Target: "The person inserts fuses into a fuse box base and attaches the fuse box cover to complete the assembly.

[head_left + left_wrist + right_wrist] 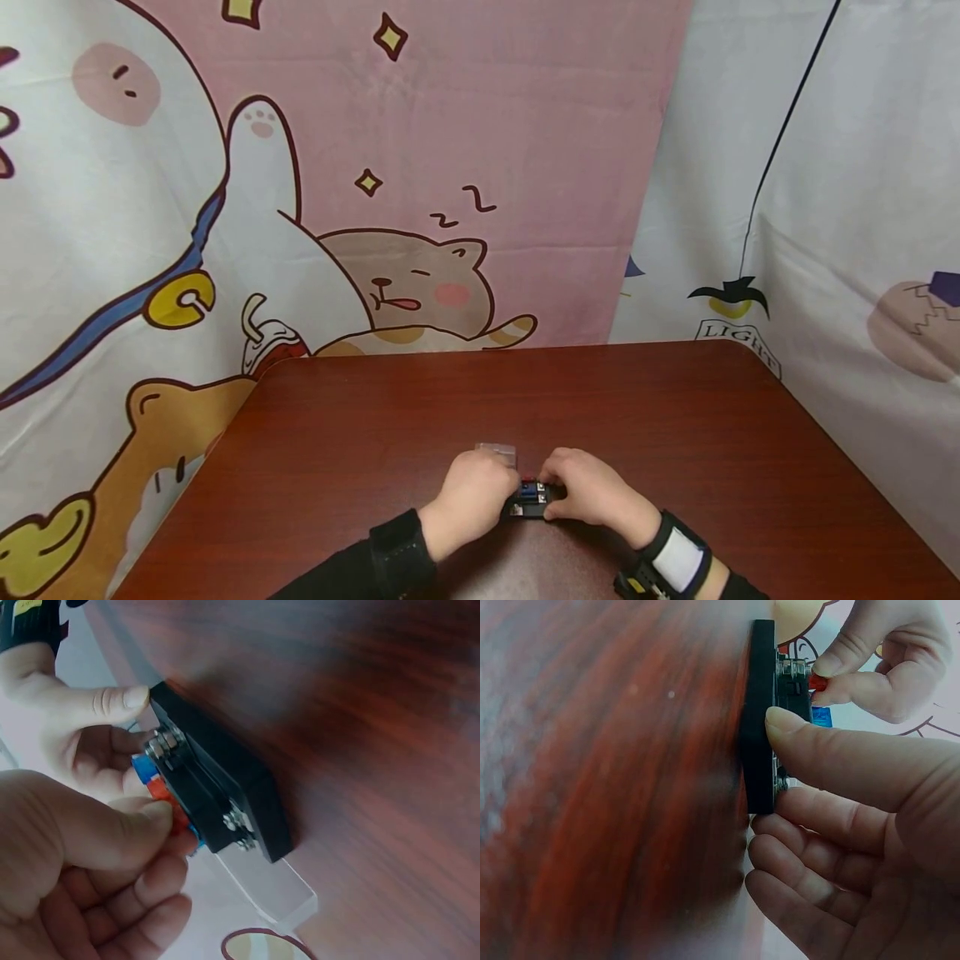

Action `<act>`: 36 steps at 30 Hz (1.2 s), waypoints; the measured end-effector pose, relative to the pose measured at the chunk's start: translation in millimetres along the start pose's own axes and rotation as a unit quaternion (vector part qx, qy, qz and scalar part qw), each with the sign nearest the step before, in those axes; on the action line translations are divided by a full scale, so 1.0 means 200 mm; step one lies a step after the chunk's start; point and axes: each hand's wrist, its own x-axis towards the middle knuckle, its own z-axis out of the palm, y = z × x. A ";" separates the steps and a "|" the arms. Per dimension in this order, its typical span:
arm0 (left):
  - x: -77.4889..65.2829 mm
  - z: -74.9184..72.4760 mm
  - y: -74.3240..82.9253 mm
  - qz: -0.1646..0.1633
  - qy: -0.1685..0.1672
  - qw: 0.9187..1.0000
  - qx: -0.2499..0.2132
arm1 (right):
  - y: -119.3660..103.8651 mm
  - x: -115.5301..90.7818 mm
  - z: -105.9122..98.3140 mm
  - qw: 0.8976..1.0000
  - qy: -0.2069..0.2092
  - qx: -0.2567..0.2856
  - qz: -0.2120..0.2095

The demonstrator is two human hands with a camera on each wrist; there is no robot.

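A black fuse block [534, 507] with metal screw terminals sits on the table between both hands. My left hand [474, 493] pinches a red blade fuse [817, 683] on top of the block between thumb and index finger; how deep the fuse sits is hidden. Blue blade fuses stand in the block, one blue fuse [821, 717] showing beside the red in the right wrist view. My right hand [592, 490] grips the block's right end, its thumb on the edge of the base. Behind the left hand lies a clear plastic cover [501, 451], partly hidden.
The reddish-brown wooden table [360, 433] extends around the hands. Beyond its back edge hangs a cartoon-printed cloth [562, 167]. A black band with a white patch [681, 560] is on the right wrist.
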 end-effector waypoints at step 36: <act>0.03 -0.06 -0.09 -0.033 -0.053 0.983 -0.173 | 0.00 0.00 -0.01 1.000 -0.009 0.011 0.009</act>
